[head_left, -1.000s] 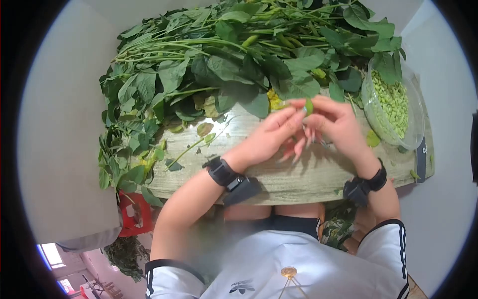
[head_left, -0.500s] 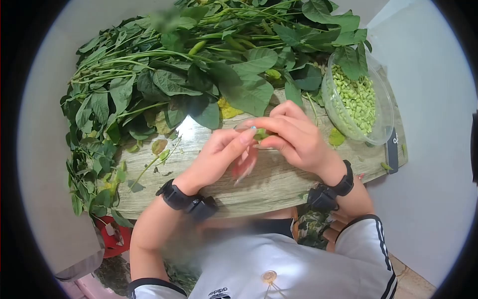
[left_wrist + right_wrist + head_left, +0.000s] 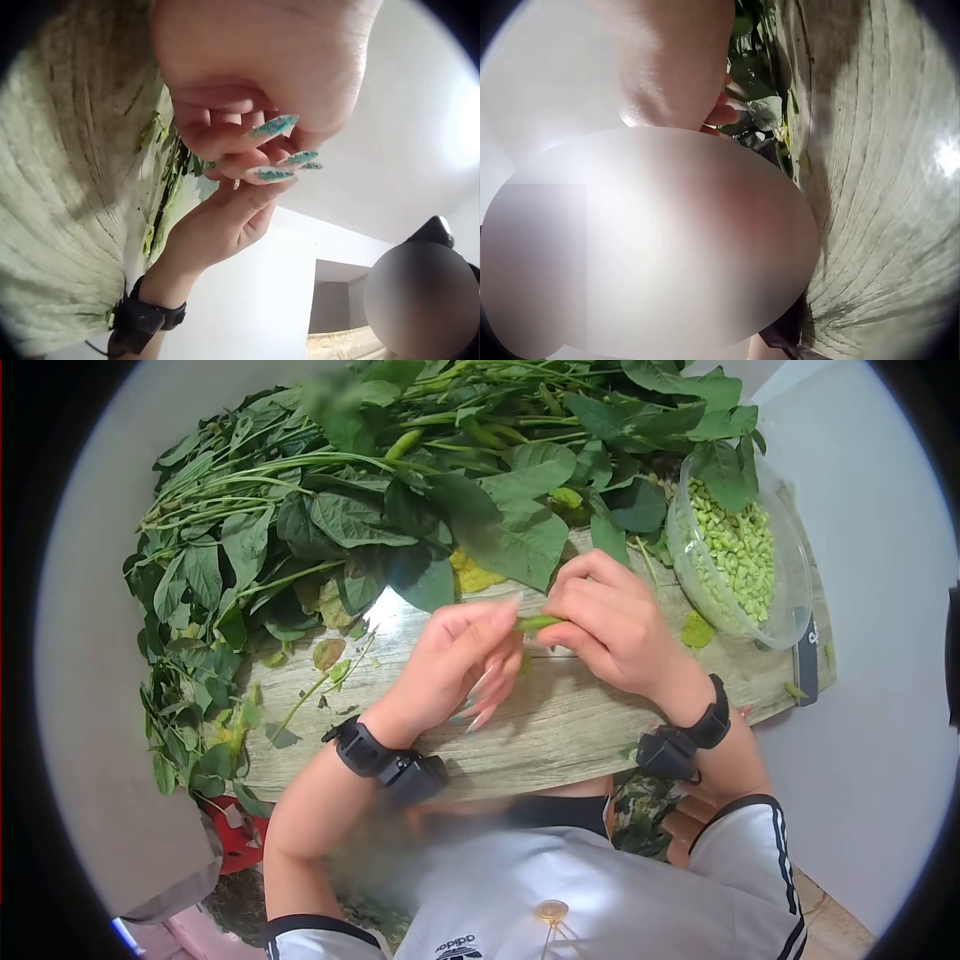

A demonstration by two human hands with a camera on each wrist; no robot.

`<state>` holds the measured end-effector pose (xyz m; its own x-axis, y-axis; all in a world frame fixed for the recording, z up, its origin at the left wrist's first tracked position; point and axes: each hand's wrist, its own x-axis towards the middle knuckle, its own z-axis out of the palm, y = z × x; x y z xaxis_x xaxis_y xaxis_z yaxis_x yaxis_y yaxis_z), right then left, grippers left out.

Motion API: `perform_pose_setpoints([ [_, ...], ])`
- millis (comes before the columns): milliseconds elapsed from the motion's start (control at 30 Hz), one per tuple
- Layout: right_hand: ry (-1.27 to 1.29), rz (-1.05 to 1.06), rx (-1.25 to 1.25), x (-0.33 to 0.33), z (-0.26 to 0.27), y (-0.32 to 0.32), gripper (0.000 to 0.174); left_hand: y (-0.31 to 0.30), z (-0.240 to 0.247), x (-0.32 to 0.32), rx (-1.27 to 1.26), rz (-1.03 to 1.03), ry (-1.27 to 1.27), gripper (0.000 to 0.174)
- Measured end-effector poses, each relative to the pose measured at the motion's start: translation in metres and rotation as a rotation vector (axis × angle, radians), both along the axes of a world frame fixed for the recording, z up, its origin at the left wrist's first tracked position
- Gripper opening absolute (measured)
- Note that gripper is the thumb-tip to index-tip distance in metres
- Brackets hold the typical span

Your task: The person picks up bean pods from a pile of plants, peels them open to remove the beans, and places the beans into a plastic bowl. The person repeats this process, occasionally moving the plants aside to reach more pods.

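Observation:
A slim green soybean pod (image 3: 540,623) spans the gap between the two hands, above the table. My right hand (image 3: 615,622) pinches its right end between thumb and bent fingers. At the pod's left end, the thumb and forefinger of my left hand (image 3: 455,655) grip the tip. The left hand's other fingers curl below, their long green-tipped nails (image 3: 274,127) showing in the left wrist view. Shelled green beans (image 3: 735,550) lie in a clear plastic bowl (image 3: 790,625) to the right of the right hand. In the right wrist view the fingers are mostly hidden.
Leafy soybean stalks (image 3: 330,510) with pods are heaped along the back and left of the wooden table (image 3: 560,725). A dark flat-handled tool (image 3: 806,665) lies by the right edge, near a loose pod (image 3: 795,690). Yellow leaves (image 3: 475,572) and scraps are scattered about.
The head view has shifted. The hands' fingers have moved from close together over the pod to slightly apart, so more of the pod shows between them.

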<state>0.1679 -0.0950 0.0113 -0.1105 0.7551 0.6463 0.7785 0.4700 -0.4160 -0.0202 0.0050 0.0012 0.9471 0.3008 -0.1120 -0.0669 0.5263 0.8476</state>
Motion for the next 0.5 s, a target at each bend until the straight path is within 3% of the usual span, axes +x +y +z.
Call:
perform_pose_setpoints([
  [267,0.266,0.099,-0.269,-0.0066,-0.0008,-0.0061,0.013,-0.0007,-0.0052,0.0002,-0.130,-0.057,-0.098,0.049],
  [500,0.181,0.080,-0.186,-0.0075,0.0019,-0.0042,0.014,0.0000,0.0009,-0.0024,-0.069,-0.052,0.041,0.040],
])
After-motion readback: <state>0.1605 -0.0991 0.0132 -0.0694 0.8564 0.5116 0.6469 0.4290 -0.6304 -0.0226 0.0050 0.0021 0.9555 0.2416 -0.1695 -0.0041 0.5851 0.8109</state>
